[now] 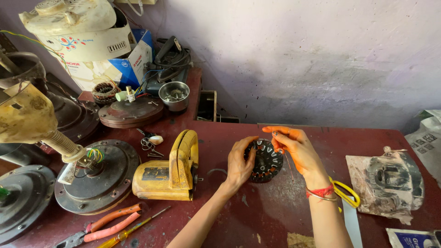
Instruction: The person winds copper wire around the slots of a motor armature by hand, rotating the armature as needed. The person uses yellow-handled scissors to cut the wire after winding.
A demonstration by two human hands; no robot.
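Observation:
A dark round motor stator [266, 160] with pale slot liners stands tilted on the dark red table [257, 216]. My left hand [238, 164] cups its left rim. Over its upper right edge my right hand [294, 148] pinches a thin copper wire [288, 166] that trails down beside the stator. A red thread and a metal bangle ring my right wrist.
A yellow power tool [172, 170] lies left of my hands. Fan motor housings [98, 177] crowd the left side, with orange-handled pliers [103, 227] and a screwdriver [133, 228] near the front. A steel bowl [174, 95] stands at the back. Yellow-handled scissors [347, 193] and a grey casting on paper [388, 181] lie to the right.

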